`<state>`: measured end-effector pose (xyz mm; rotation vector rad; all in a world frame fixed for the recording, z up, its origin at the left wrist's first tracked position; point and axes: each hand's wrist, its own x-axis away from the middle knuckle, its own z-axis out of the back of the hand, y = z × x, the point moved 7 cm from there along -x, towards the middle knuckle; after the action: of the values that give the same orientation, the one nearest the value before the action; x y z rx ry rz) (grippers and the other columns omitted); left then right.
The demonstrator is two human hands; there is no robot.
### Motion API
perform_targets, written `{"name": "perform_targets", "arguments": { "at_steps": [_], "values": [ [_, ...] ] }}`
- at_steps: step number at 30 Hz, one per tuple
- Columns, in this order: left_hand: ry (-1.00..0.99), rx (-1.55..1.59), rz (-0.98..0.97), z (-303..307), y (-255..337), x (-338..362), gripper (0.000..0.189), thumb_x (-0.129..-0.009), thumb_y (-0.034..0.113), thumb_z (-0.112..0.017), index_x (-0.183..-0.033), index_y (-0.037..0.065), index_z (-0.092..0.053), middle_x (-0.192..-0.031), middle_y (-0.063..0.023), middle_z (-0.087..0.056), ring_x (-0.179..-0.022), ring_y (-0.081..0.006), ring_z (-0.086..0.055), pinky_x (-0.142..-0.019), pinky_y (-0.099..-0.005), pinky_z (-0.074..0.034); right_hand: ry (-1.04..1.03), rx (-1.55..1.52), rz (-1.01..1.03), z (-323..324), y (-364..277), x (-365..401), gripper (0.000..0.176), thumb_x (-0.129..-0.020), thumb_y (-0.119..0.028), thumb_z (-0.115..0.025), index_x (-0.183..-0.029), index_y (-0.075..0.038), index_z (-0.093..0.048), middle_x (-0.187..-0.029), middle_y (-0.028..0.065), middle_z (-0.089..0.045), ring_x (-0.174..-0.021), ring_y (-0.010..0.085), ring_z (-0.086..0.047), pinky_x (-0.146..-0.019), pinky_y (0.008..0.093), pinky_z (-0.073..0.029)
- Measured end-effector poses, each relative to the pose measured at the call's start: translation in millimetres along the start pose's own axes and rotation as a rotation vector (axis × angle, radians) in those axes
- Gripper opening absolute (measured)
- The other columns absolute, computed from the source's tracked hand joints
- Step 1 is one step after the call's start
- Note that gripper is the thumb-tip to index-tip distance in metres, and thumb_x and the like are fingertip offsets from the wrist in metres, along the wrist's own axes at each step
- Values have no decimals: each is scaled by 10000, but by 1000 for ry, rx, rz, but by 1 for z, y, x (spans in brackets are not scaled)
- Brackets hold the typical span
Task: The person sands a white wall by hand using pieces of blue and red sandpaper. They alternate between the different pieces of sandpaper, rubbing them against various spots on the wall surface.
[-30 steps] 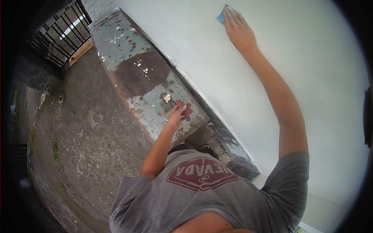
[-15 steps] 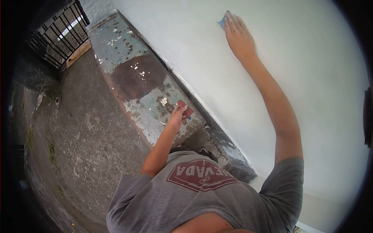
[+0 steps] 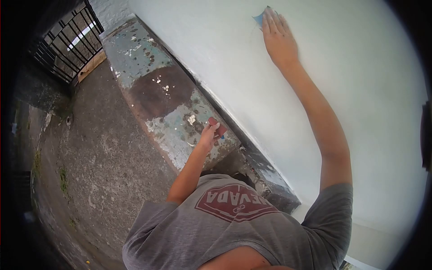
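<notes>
My right hand point(image 3: 279, 38) is stretched up and pressed flat on the white wall point(image 3: 360, 90). A blue sheet point(image 3: 258, 18) sticks out from under its fingertips, pinned against the wall. My left hand point(image 3: 208, 135) hangs low by the concrete ledge point(image 3: 153, 85) and grips a small red piece point(image 3: 218, 128) with a bit of blue at its lower edge. I wear a grey T-shirt point(image 3: 234, 225) with a red print.
The long concrete ledge with flaking paint runs along the foot of the wall. Rough concrete ground point(image 3: 99, 157) lies to its left. A black metal gate point(image 3: 63, 40) stands at the far upper left.
My right hand slid slightly down and then back up on the wall with the blue sheet. My left hand stayed near the ledge, still holding the red piece.
</notes>
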<state>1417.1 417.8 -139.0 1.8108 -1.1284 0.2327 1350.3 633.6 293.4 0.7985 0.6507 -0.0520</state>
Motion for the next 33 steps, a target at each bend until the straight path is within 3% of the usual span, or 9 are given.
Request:
{"name": "perform_targets", "arguments": {
  "at_steps": [5,7,9,13,16,20,23,29,33],
  "values": [
    [-21,-59,0,-16,-1,8,325,-973,279,-665,-1251,152,-556,-1118,-14,-637,-975,-149,-615,-856,-340,-479,-57,-57,122,-51,-57,44,452,-1022,-204,-484,-1385,64,-506,-1499,153,-499,-1425,241,-433,-1214,396,-306],
    [-9,-72,-13,-16,0,12,314,-973,277,-666,-1240,153,-557,-1120,-15,-635,-980,-152,-613,-853,-343,-479,-227,-95,241,-102,-112,90,475,-969,-157,-486,-1384,71,-524,-1517,159,-484,-1429,227,-435,-1234,384,-270],
    [12,-70,-11,-11,2,18,357,-973,270,-661,-1284,146,-537,-1169,-28,-626,-1036,-162,-608,-877,-369,-481,-401,-139,300,-143,-157,140,446,-992,-163,-447,-1361,62,-557,-1512,166,-489,-1438,235,-424,-1246,394,-237],
    [75,-63,-50,7,-3,29,373,-967,267,-664,-1293,143,-531,-1173,-27,-629,-1034,-164,-614,-871,-378,-485,-666,-242,339,-142,-157,147,432,-999,-161,-445,-1337,76,-572,-1525,183,-467,-1445,269,-413,-1242,404,-242],
    [113,-41,-46,15,-11,37,362,-969,261,-660,-1286,138,-534,-1161,-17,-635,-1017,-165,-623,-872,-376,-485,-481,-191,322,-109,-107,91,423,-990,-150,-465,-1331,74,-577,-1519,191,-472,-1439,280,-420,-1233,404,-263],
    [158,-54,-67,6,-8,54,356,-974,252,-648,-1288,132,-531,-1170,-22,-634,-1034,-167,-622,-883,-373,-485,34,-43,163,-28,-25,1,412,-965,-148,-499,-1299,71,-599,-1484,188,-513,-1415,281,-449,-1215,401,-297],
    [184,-4,-95,1,-11,66,354,-976,254,-643,-1288,129,-532,-1180,-32,-628,-1051,-174,-617,-897,-378,-484,186,-131,26,-14,-14,-5,417,-951,-139,-506,-1295,80,-595,-1465,191,-532,-1400,284,-467,-1211,401,-304],
    [232,55,-83,16,-18,80,384,-958,263,-669,-1291,129,-533,-1186,-38,-621,-1062,-187,-608,-926,-397,-474,-342,-115,261,-156,-176,141,492,-982,-174,-453,-1374,116,-521,-1514,241,-458,-1461,294,-383,-1247,412,-216],
    [228,83,-84,37,-6,74,388,-946,263,-692,-1281,139,-539,-1174,-29,-622,-1059,-181,-599,-943,-401,-461,-522,-175,343,-178,-201,172,484,-999,-180,-439,-1370,121,-521,-1523,240,-445,-1466,291,-377,-1249,408,-215]
  ]
}}
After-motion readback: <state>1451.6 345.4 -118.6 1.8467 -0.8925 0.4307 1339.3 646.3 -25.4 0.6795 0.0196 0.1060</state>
